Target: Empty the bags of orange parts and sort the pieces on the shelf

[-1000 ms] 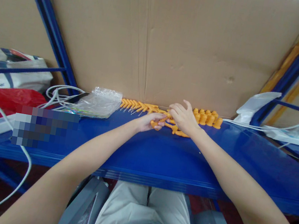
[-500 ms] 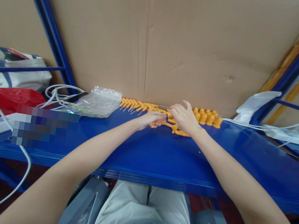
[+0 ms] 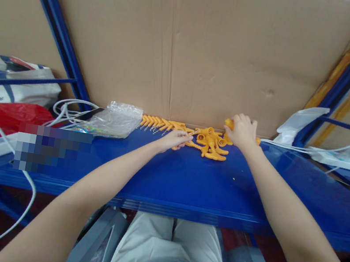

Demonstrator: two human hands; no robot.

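On the blue shelf (image 3: 186, 182), a row of small orange plastic pieces (image 3: 158, 123) lies against the cardboard backing. A loose heap of orange parts (image 3: 211, 142) sits in the middle. My left hand (image 3: 175, 139) is closed in a pinch on a thin orange piece beside the heap. My right hand (image 3: 244, 131) rests over the group of orange cap-shaped parts at the back right, fingers curled round one orange cap (image 3: 229, 123). Most of those caps are hidden under the hand.
A clear plastic bag (image 3: 116, 119) and coiled white cables (image 3: 67, 111) lie at the left. A red bag (image 3: 2, 118) and white bag (image 3: 12, 81) lie further left. White packaging (image 3: 299, 122) and a white power strip (image 3: 341, 159) are at the right. Cardboard (image 3: 208, 51) closes the back.
My right hand has left the heap and moved right and back onto the orange caps, uncovering the heap. My left hand stayed near the heap, still pinching.
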